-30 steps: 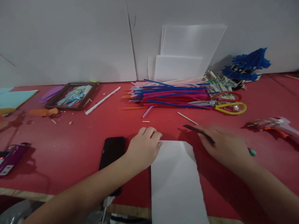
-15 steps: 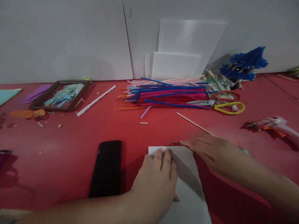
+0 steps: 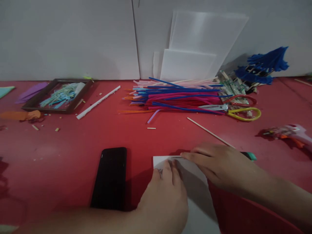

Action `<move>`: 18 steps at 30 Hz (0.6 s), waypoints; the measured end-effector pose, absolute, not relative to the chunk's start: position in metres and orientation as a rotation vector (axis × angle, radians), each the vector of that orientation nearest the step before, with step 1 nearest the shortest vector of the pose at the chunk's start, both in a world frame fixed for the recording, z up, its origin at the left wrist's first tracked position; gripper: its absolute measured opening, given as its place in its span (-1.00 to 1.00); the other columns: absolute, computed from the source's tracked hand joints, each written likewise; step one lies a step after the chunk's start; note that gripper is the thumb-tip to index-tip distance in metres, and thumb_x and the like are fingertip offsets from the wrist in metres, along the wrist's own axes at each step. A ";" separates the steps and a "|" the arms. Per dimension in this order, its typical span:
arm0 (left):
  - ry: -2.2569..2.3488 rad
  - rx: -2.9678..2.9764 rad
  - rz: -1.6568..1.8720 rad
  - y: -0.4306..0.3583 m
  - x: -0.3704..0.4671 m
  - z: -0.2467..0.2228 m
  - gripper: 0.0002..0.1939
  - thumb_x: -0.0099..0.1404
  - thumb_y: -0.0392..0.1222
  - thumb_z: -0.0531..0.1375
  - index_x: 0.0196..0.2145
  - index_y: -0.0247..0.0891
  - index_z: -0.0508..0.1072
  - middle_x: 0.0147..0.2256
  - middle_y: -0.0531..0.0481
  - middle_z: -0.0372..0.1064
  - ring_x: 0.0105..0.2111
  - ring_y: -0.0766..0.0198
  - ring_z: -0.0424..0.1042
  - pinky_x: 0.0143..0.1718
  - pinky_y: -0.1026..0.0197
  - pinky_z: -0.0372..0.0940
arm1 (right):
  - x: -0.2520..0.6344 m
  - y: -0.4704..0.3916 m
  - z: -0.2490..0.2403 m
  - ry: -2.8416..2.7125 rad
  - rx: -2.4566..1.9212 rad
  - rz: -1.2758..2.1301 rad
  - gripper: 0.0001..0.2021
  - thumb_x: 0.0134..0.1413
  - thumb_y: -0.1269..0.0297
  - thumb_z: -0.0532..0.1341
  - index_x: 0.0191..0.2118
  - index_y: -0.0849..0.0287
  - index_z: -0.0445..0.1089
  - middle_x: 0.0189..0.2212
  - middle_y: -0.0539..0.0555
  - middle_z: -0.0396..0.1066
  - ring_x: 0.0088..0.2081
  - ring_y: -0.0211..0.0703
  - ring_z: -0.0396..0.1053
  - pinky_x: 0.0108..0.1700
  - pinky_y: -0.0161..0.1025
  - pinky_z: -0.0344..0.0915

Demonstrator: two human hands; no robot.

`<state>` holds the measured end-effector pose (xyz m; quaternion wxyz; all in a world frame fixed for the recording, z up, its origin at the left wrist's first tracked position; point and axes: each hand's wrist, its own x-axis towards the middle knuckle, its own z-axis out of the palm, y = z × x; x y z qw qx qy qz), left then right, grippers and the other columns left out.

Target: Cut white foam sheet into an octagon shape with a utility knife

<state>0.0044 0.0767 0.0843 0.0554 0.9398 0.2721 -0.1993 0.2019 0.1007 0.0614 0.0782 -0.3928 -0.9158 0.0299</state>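
A white sheet point(image 3: 198, 201) with an uneven right edge lies on the red table. My left hand point(image 3: 165, 198) presses down on its upper left part, fingers a little apart and nothing in them. Over the sheet's top right edge, my right hand point(image 3: 216, 162) has its fingers closed round a slim tool point(image 3: 251, 156). The tool's green and black end shows behind the hand, and its thin dark tip rests at the sheet's top edge. Most of its length is hidden by the hand.
Left of the sheet lies a black phone point(image 3: 109, 178). Behind are a thin stick point(image 3: 209, 132), pipe cleaners point(image 3: 180, 97), scissors point(image 3: 243, 113) and a brown frame point(image 3: 44, 110) with scraps. A glue gun point(image 3: 292, 131) lies right; white boards point(image 3: 207, 32) lean on the wall.
My right hand has moved left and slightly nearer, bringing the tool's tip onto the sheet's top edge. More of the green end shows. My left hand stays on the sheet; the view has shifted slightly.
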 end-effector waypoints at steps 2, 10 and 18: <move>0.831 2.848 -0.584 0.075 0.004 0.083 -0.40 0.31 -0.16 0.23 0.19 -0.62 0.29 0.14 -0.56 0.20 0.13 -0.28 0.32 -0.12 -0.03 0.48 | 0.201 0.101 0.063 -2.747 -1.150 0.087 -0.63 0.15 0.52 0.05 -0.03 0.10 0.48 -0.35 0.05 0.54 -0.38 -0.16 0.49 -0.39 -0.27 0.35; 0.799 2.857 -0.651 0.077 0.005 0.084 -0.43 0.36 -0.15 0.17 0.20 -0.62 0.28 0.18 -0.56 0.15 0.16 -0.27 0.28 -0.20 0.12 0.50 | 0.197 0.100 0.065 -2.742 -1.169 0.017 -0.64 0.10 0.53 0.07 -0.08 0.11 0.50 -0.37 0.07 0.54 -0.41 -0.13 0.49 -0.42 -0.25 0.32; 0.924 2.708 -0.459 0.086 -0.007 0.085 -0.33 0.18 -0.13 0.37 0.20 -0.37 0.33 0.14 -0.41 0.33 0.18 -0.37 0.24 -0.07 -0.20 0.42 | 0.214 0.097 0.060 -2.702 -1.249 0.045 -0.48 0.05 0.61 0.00 0.07 0.11 0.42 -0.21 0.11 0.56 -0.25 -0.08 0.53 -0.26 -0.15 0.46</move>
